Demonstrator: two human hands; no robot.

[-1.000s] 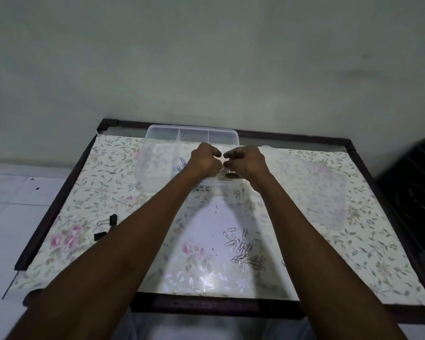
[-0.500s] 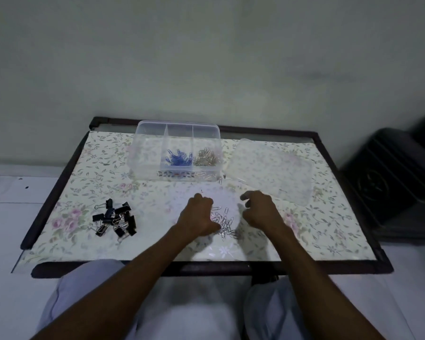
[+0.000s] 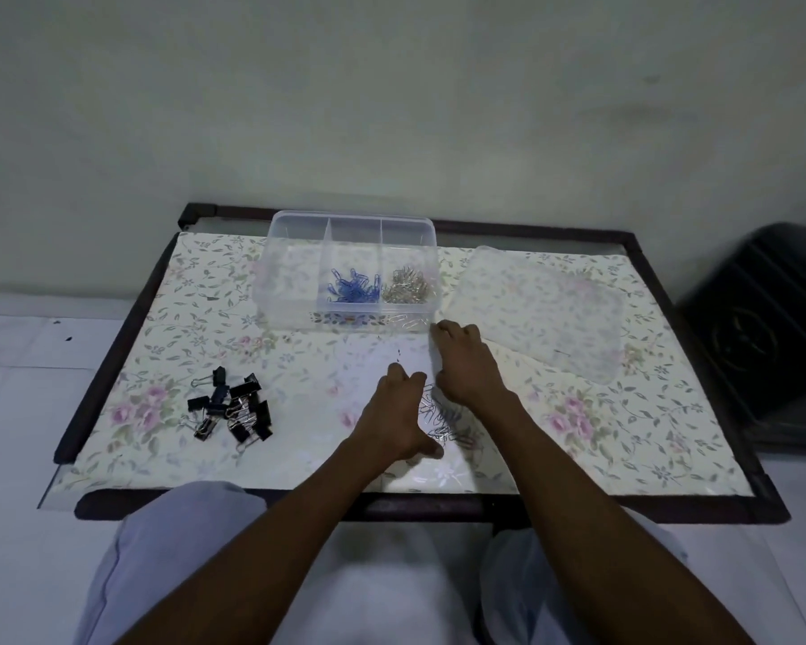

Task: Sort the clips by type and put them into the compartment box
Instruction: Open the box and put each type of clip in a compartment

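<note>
- The left hand's fingers (image 3: 408,381) point away from the body and lie fairly straight and close together, with the thumb splayed out toward the near edge; the palm rests down beside a heap of silver paper clips (image 3: 443,418), touching its left side.
- The right hand's fingers (image 3: 452,330) bend down at the knuckles toward the tabletop, their tips hidden under the hand, so whether they pinch a clip cannot be told.
- The left hand (image 3: 399,421) and the right hand (image 3: 464,365) flank the heap; both partly cover it, so its full extent is hidden.
- The silver clips are thin wire loops, tangled and hard to separate in the dim light.
- The compartment box (image 3: 350,228) stands at the far middle of the table, clear plastic with three long sections and a narrow strip along its near side.
- Blue paper clips (image 3: 352,290) fill the middle section, pale metallic clips (image 3: 410,290) the right one; the left section's contents are hard to make out.
- A clip or two show in the near strip, blurred through the plastic.
- The clear lid (image 3: 545,309) lies flat to the right of the box.
- Black binder clips (image 3: 233,409) sit piled well to the left of the hands.
- The table (image 3: 112,365) has a dark frame and a floral cover; pale trouser knees (image 3: 182,542) fill the bottom of the view.
</note>
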